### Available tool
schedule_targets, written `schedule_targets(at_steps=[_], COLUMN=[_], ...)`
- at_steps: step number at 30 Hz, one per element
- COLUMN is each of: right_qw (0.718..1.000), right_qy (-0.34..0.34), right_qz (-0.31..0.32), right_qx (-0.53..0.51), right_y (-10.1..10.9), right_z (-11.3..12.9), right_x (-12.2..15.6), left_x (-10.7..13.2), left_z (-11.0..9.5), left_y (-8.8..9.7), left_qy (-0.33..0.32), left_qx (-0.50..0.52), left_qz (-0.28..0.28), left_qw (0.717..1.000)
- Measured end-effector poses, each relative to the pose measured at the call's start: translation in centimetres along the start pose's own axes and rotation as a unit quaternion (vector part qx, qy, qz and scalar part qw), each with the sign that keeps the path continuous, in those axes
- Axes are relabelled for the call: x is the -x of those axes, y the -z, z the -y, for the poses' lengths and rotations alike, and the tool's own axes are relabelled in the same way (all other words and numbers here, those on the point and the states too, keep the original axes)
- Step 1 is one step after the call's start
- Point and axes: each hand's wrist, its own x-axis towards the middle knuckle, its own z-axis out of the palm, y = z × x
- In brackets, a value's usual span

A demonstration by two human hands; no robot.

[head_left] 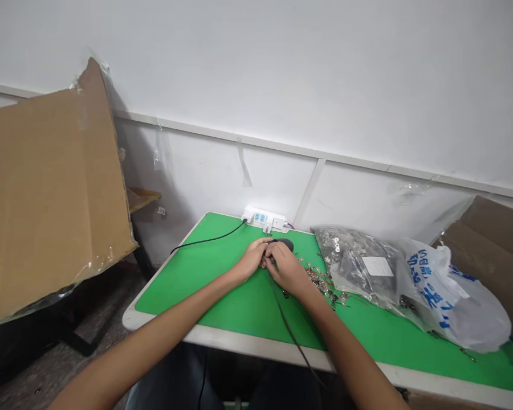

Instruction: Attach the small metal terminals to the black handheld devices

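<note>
Cord (289,335), black, is led from between the hands down over the table edge (256,346). Left hand (250,260) and right hand (285,267) are closed together on something hidden by the fingers, just before a dark rounded object (285,244) on a green mat (205,285). Metal parts (320,281) are scattered to the right, beside a clear bag (359,265).

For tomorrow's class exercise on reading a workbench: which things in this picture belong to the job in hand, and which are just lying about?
Part of the job:
left hand
right hand
black corded object
dark cable
small metal pieces

Lying about:
clear bag of dark parts
white-and-blue plastic bag
power strip
cardboard sheet
</note>
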Motion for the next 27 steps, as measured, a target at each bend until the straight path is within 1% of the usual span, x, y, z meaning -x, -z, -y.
schedule_targets(at_steps=[3,6,10,16,20,24,27], right_qw=[1.000,0.999,0.998,0.995,0.989,0.983,0.981], right_qy=[0.011,0.016,0.020,0.027,0.041,0.052,0.055], right_qz=[0.006,0.004,0.010,0.017,0.042,0.069,0.071], right_qx=[0.022,0.044,0.062,0.093,0.135,0.162,0.173], right_y=[0.13,0.14,-0.04,-0.01,0.02,-0.40,-0.74], right_z=[-0.45,-0.67,-0.59,-0.33,-0.14,-0.13,-0.09], right_x=[0.24,0.43,0.45,0.25,0.02,-0.19,-0.30], left_x=[-0.10,-0.08,-0.07,-0.15,-0.29,-0.56,-0.56], left_z=[-0.11,-0.20,-0.21,-0.23,0.02,0.35,0.42], left_y=[-0.06,-0.14,-0.17,-0.04,0.09,0.33,0.54], left_qy=[0.001,-0.015,-0.038,-0.037,-0.032,-0.019,-0.033], left_qx=[0.007,0.006,-0.017,-0.030,-0.009,0.020,0.025], left_qz=[-0.006,-0.005,-0.007,-0.020,-0.029,-0.047,-0.055], left_qw=[1.000,1.000,0.999,0.999,0.999,0.999,0.998])
